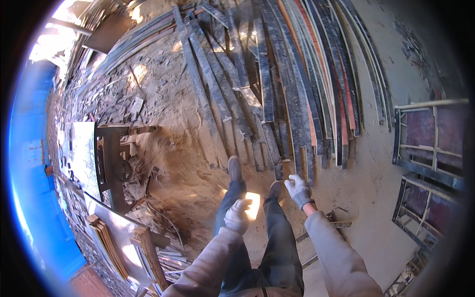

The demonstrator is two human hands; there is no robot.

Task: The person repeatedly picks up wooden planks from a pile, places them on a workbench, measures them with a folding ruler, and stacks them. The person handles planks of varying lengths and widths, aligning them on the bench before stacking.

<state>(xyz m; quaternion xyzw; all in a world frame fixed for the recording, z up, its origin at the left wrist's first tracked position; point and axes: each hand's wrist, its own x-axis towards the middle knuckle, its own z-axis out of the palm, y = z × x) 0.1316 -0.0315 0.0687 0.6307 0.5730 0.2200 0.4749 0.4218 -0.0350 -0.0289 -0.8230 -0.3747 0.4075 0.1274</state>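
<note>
Planks (pixel 277 99), long and dark, lie in a big pile on the sandy ground (pixel 366 183), just past the person's two shoes. Closest to the camera are the two hands in pale work gloves. Left hand (pixel 236 215) is curled loosely in front of the legs and holds nothing. Right hand (pixel 298 190) is half open, its fingers spread a little, and it is empty too. It hangs nearest to the close ends of the planks, not touching them.

Each plank looks stiff and thin, and long enough to feel heavy and wobbly. Edges look rough, maybe splintery, so gloves help. I think grabbing one near its close end with both hands would work best. Farther left stands a saw counter (pixel 84 153) with wood scraps around it.
</note>
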